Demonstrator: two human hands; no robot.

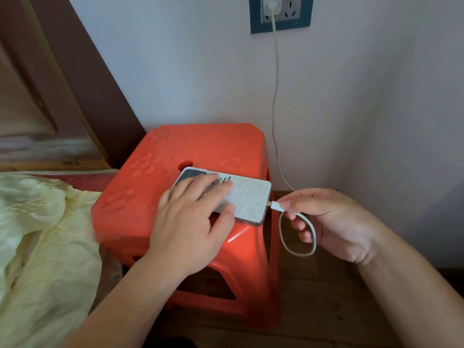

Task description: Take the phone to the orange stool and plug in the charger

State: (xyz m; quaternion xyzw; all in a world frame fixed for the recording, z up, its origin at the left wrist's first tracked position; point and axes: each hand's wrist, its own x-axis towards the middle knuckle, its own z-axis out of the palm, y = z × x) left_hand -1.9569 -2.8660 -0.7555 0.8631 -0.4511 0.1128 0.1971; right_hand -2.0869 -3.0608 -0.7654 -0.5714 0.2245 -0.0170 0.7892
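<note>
The phone (247,197), in a white patterned case, lies face down on the orange stool (200,146) near its right edge. My left hand (190,214) presses flat on the phone, thumb against its near edge. My right hand (331,222) pinches the white charger cable (276,96) just behind its connector (275,205), whose tip is at the port in the phone's right end. A loop of cable hangs below my right fingers. The cable runs up the wall to a white charger plug (271,7) seated in the socket.
A pale yellow blanket (37,234) lies on the bed to the left, against the stool. A brown wooden headboard (50,96) stands at the back left. The white wall is right behind the stool, and wooden floor (313,297) shows to the right.
</note>
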